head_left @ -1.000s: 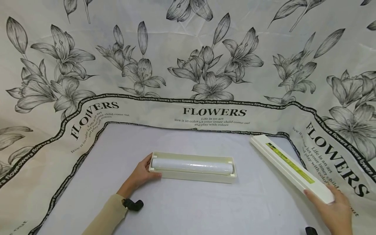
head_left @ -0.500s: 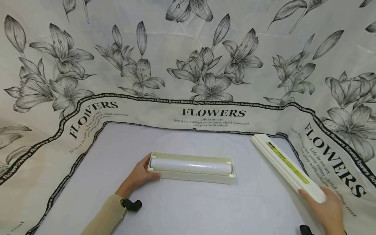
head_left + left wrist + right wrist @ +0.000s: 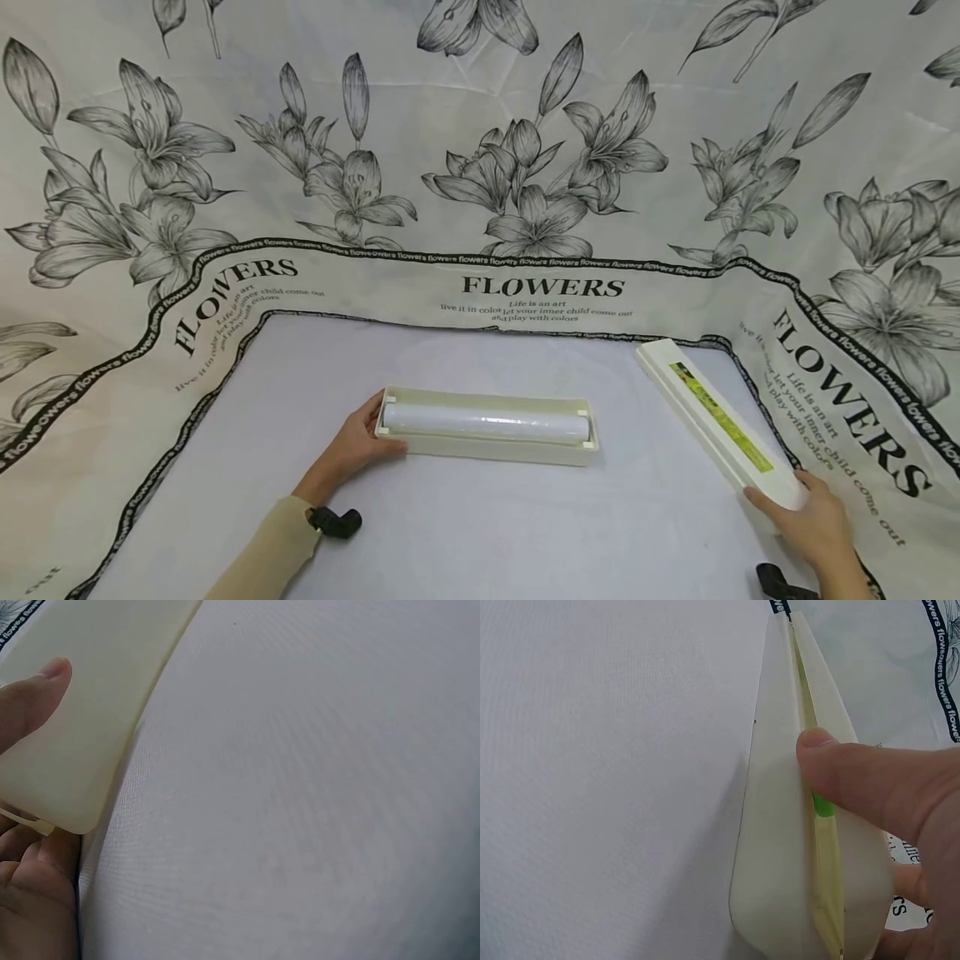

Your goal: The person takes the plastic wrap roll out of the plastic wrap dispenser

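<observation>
Near the middle of the table lies a long cream box point(image 3: 495, 451) without its cover, and in it a white roll of cling film point(image 3: 487, 422). My left hand point(image 3: 363, 442) grips the box's left end, thumb on the near wall and fingers behind, as the left wrist view also shows on the box side point(image 3: 97, 735). At the right, my right hand point(image 3: 813, 512) holds the near end of a long white lid point(image 3: 690, 429) with a yellow-green label. In the right wrist view the thumb presses along the lid's edge point(image 3: 776, 825); the other fingers are mostly hidden behind it.
A white cloth point(image 3: 450, 533) covers the table. Its printed border with FLOWERS lettering point(image 3: 543, 287) runs along the back and both sides, and a flower-patterned sheet point(image 3: 540, 167) rises behind. Black wrist devices point(image 3: 335, 522) are worn on both arms.
My right hand has moved left with the lid's near end, so the lid now stands at a steeper angle. The left hand and the box keep their place, apart from a slight view shift.
</observation>
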A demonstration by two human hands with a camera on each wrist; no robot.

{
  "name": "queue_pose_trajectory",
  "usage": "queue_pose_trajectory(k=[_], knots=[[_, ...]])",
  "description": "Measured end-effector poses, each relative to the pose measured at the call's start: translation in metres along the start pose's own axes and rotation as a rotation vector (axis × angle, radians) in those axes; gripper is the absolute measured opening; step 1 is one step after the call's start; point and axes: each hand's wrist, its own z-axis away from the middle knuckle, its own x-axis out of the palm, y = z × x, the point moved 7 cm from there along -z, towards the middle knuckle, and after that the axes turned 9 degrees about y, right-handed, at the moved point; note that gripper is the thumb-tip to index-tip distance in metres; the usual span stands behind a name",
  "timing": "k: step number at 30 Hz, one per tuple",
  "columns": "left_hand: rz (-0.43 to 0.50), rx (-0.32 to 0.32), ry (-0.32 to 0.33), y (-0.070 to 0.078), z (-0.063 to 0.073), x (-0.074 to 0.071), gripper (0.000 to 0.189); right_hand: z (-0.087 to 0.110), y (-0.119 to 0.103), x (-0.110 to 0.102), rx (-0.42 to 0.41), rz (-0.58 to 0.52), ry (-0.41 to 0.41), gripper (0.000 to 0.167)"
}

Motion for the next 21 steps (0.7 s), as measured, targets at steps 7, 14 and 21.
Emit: queue_pose_trajectory(k=[7,14,21], knots=[[-0.011,0.009,0.007,0.001,0.000,-0.001,0.110,-0.003,-0.002,0.003,-0.006,0.039,-0.035,0.117],[-0.010,0.008,0.003,0.003,-0.001,-0.001,0.111,-0.002,-0.012,0.004,-0.052,0.107,-0.054,0.119],[-0.003,0.001,0.006,0.000,-0.002,-0.002,0.111,0.005,-0.048,-0.017,-0.208,0.092,0.161,0.096]])
